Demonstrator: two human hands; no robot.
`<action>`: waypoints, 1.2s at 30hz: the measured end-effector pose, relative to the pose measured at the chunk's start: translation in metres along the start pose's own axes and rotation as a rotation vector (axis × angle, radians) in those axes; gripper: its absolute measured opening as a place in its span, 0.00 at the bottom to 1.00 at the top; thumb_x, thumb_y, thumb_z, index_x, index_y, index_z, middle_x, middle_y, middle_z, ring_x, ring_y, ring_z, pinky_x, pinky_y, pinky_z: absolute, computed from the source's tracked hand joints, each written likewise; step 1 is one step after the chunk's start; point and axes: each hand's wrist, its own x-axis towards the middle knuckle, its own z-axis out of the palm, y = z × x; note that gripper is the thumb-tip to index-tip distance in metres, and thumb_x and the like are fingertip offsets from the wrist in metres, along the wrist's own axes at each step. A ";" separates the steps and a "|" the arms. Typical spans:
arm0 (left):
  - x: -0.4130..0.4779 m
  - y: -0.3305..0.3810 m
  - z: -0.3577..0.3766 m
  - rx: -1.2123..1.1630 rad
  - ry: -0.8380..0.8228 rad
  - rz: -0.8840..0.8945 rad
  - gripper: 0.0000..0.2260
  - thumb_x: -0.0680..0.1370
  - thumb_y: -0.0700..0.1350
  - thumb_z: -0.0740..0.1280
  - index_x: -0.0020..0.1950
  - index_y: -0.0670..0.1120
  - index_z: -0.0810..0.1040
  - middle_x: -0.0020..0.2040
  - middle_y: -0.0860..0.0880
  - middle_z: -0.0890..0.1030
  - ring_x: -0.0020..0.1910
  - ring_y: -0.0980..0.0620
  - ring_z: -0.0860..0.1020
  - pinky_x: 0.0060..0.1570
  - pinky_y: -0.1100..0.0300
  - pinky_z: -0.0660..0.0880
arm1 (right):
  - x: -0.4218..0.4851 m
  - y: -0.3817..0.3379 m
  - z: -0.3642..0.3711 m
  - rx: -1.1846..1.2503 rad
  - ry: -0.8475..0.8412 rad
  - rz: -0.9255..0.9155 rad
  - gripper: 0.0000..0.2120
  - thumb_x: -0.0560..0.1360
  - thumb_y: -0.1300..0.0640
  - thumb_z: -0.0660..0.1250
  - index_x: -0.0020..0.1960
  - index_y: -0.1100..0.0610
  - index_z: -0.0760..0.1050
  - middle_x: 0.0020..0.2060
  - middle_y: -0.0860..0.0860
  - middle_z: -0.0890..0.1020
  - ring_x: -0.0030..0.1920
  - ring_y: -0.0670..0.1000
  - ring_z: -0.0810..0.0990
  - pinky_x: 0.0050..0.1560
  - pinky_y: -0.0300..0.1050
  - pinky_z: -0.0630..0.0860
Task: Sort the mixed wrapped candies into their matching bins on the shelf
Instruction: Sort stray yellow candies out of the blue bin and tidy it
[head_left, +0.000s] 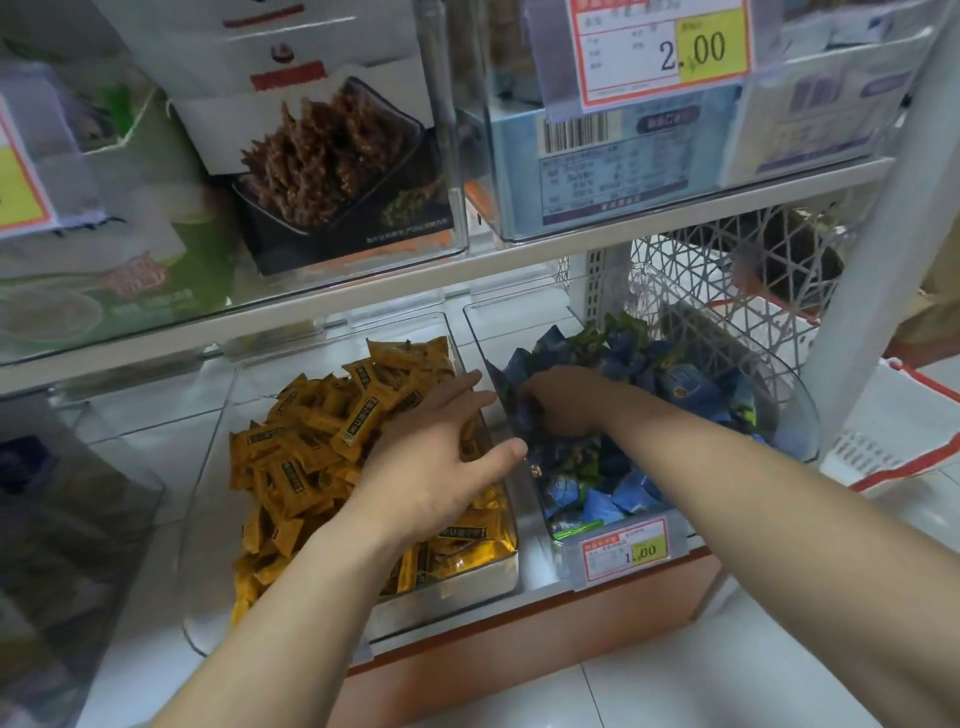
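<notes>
Along the bottom edge, two bare forearms angled up toward mid-frame, wide apart low down and close together at the hands. Just left of centre, left hand (441, 457) palm down, fingers straight and together, laid flat on the yellow candies (306, 452), thumb stretched right to the wall between the two bins. Just right of centre, right hand (566, 400) knuckles up, fingers curled down into the blue candies (623, 493); fingertips buried among wrappers, so cannot tell whether clamped on one. Hands side by side, not touching, parted by that clear wall.

Under the left hand, left clear bin (467, 577) heaped with yellow wrapped pieces. Under the right hand, right clear bin (800, 415) filled with blue wrapped pieces, a few green wrappers (576, 530) near its front, and a small price tag (626, 551) reading 1.00 on its front.

Farther up, across mid-frame, a white shelf board (363, 306). Above it, a printed snack box (332, 166) behind clear plastic, and at upper right a large price tag (660, 47) reading 2.00.
</notes>
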 end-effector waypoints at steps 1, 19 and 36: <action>0.000 0.000 0.000 0.000 -0.002 -0.003 0.32 0.73 0.70 0.59 0.73 0.58 0.68 0.77 0.62 0.59 0.74 0.57 0.62 0.68 0.61 0.62 | 0.002 0.001 0.002 0.001 -0.002 0.011 0.18 0.76 0.59 0.66 0.65 0.51 0.76 0.59 0.53 0.81 0.58 0.56 0.80 0.51 0.49 0.77; 0.000 0.046 -0.002 -0.305 0.381 0.140 0.12 0.77 0.53 0.70 0.59 0.60 0.75 0.49 0.65 0.79 0.50 0.66 0.77 0.45 0.75 0.69 | -0.110 -0.033 -0.049 1.132 0.482 -0.013 0.10 0.72 0.59 0.77 0.49 0.60 0.79 0.39 0.52 0.86 0.40 0.51 0.85 0.36 0.39 0.79; -0.007 0.069 -0.010 0.037 0.368 -0.126 0.14 0.76 0.54 0.67 0.59 0.50 0.79 0.42 0.56 0.79 0.41 0.54 0.78 0.40 0.63 0.72 | -0.157 0.059 -0.016 0.241 0.477 0.338 0.18 0.76 0.47 0.69 0.62 0.54 0.75 0.35 0.46 0.75 0.39 0.54 0.75 0.33 0.43 0.60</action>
